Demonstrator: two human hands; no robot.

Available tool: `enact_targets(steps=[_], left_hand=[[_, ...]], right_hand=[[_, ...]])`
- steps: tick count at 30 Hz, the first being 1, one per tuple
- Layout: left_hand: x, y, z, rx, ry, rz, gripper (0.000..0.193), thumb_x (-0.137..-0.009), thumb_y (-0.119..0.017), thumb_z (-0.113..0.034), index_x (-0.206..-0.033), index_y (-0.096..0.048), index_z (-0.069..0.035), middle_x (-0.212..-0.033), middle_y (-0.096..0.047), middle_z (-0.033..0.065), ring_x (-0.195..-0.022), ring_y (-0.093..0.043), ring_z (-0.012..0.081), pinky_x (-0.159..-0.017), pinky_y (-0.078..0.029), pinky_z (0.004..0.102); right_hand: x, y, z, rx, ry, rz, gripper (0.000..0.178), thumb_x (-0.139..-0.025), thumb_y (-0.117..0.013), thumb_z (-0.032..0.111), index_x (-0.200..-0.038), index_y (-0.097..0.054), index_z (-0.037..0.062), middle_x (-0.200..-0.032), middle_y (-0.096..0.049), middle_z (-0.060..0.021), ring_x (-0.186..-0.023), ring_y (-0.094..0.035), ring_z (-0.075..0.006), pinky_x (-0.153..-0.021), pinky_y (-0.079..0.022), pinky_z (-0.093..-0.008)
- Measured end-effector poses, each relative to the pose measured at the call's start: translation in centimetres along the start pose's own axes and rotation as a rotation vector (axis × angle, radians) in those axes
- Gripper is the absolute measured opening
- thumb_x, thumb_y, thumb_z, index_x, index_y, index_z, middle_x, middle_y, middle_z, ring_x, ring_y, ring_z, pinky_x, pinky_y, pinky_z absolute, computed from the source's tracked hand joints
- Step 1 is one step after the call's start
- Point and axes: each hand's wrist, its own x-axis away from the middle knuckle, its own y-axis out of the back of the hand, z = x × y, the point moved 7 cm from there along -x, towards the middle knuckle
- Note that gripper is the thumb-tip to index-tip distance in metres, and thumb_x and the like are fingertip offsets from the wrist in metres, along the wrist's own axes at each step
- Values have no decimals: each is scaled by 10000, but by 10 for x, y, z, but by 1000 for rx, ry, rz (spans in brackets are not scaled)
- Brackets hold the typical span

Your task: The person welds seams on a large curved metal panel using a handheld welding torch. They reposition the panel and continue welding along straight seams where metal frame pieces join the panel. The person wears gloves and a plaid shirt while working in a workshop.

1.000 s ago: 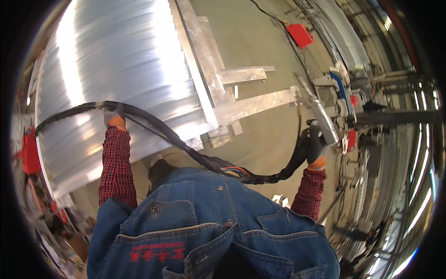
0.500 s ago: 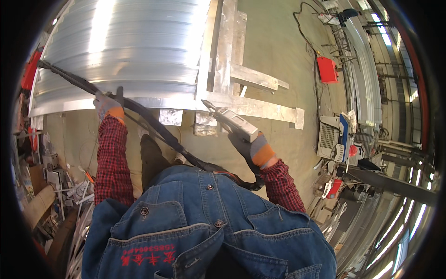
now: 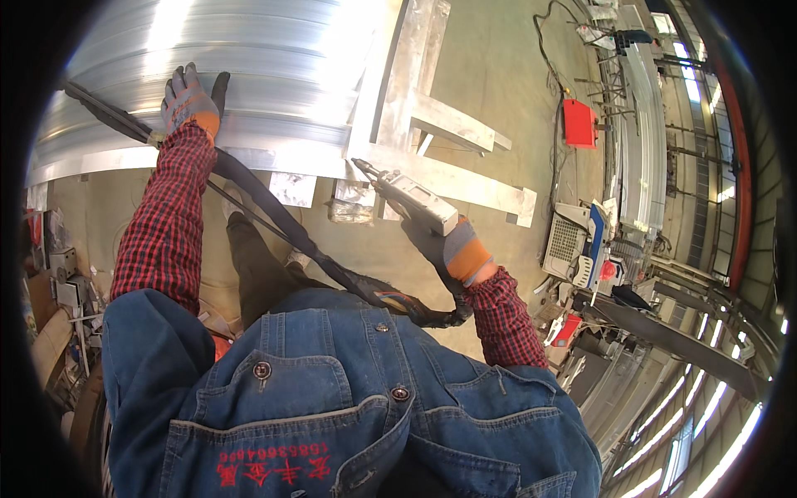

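My right hand (image 3: 444, 249), in a grey and orange glove, is wrapped round a boxy, light-coloured handheld welding gun (image 3: 419, 202). Its narrow nozzle points up and left, near the corner of a silvery metal frame (image 3: 390, 162). From the gun's rear, a thick black-sleeved cable (image 3: 266, 207) loops past my waist and off to the upper left. My left hand (image 3: 193, 108), gloved alike, lies with fingers spread on the ribbed, shiny metal panel (image 3: 274, 91). The cable passes beside and under my left wrist.
Metal bars (image 3: 452, 124) jut out to the right of the panel. Farther right are a red box-like object (image 3: 579, 124), a grey and blue machine (image 3: 573, 245) and long stacked metal profiles (image 3: 639, 141). Scrap and cut pieces crowd the lower left. A dark hose crosses the floor at upper right.
My left hand has moved forward from the panel's near edge and cable onto the panel surface, its fingers now spread. The right hand still holds the welding gun near the frame corner.
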Motion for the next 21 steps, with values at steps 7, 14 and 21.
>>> enact_targets(steps=[7, 14, 21], left_hand=[[-7, -13, -1, -93, 76, 100, 992, -1024, -390, -847, -1744, -280, -175, -1799, -279, 141, -1646, -281, 384, -1336, -273, 544], [-8, -15, -2, -101, 69, 89, 996, -1013, -442, -836, -1749, -273, -186, -1804, -268, 142, -1643, -286, 386, -1333, -278, 530], [-8, -11, -4, -107, 51, 110, 975, -1038, -397, -827, -1737, -298, -154, -1803, -263, 137, -1649, -268, 396, -1333, -282, 550]], right_hand=[[-9, 1, -3, 42, -78, 85, 409, -1026, -728, 195, -1397, -699, 24, -1232, -788, -179, -1052, -742, -262, -928, -585, -380], [-11, 2, 2, 29, -54, 70, 398, -1012, -755, 215, -1360, -719, 27, -1206, -792, -181, -1025, -747, -263, -907, -590, -385], [-16, -2, -1, 29, 14, 52, 380, -1007, -754, 200, -1350, -720, 40, -1173, -794, -172, -997, -744, -259, -882, -592, -387]])
